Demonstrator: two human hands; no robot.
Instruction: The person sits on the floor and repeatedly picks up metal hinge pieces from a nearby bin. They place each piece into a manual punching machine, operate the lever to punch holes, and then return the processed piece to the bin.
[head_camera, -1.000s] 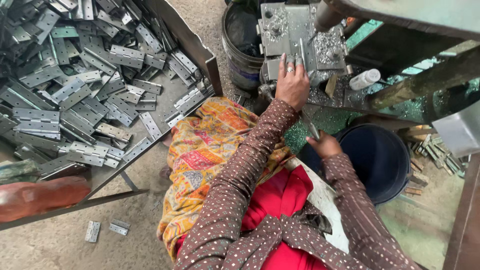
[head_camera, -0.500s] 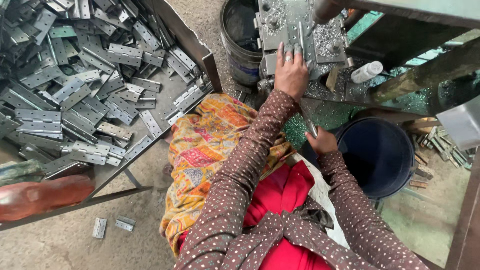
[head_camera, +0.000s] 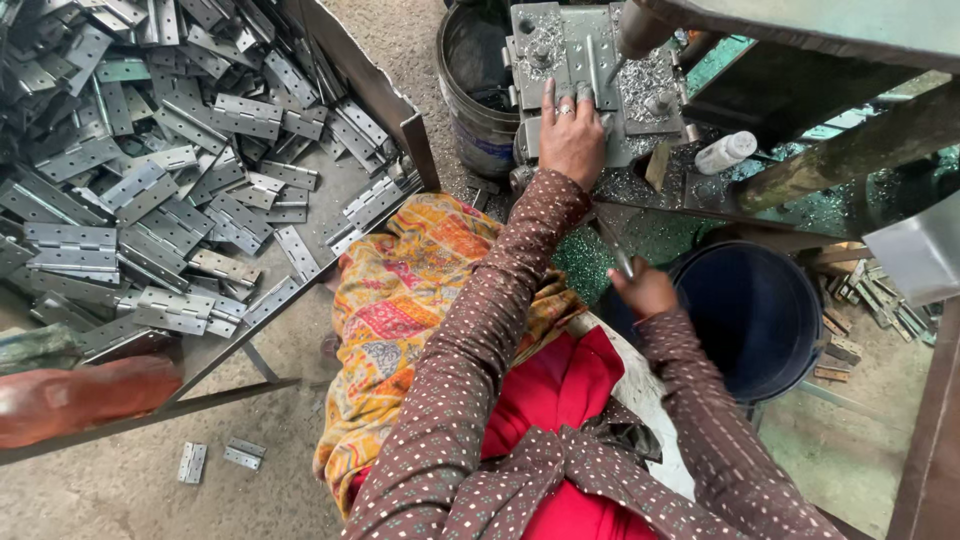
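Moved: left hand (head_camera: 572, 135) sits a bit higher on the press plate (head_camera: 590, 70) vs 0.5 s ago, fingers now spread flat over the part; right hand (head_camera: 645, 290) barely shifted.
Head view, left hand: palm down, fingers apart, pressing a narrow metal strip (head_camera: 594, 65) onto the plate. Not clamped, just pinning it flat.
Head view, right hand: closed around a thin metal piece (head_camera: 622, 258) that pokes up from the fist, held just above the dark blue bucket (head_camera: 770, 320).
Workpiece loc: strip lies along plate centre, under the ram (head_camera: 640, 28), swarf all around it.
Step tip: seat the strip square against the plate guide, keep fingertips (head_camera: 549, 92) clear of the ram line, hold pressure even so it doesn't creep on the chips.
Risk: loose shavings under the strip could tilt it, my guess.
Surroundings: tray (head_camera: 415, 140) on the left full of grey hinges (head_camera: 150, 180), two more hinges on the floor (head_camera: 215, 458), second bucket (head_camera: 480, 90) behind the knee, white bottle (head_camera: 726, 152) on the machine bed.
Diff vs earlier: camera nudged, hinge pile looks same, right hand pos approx same.
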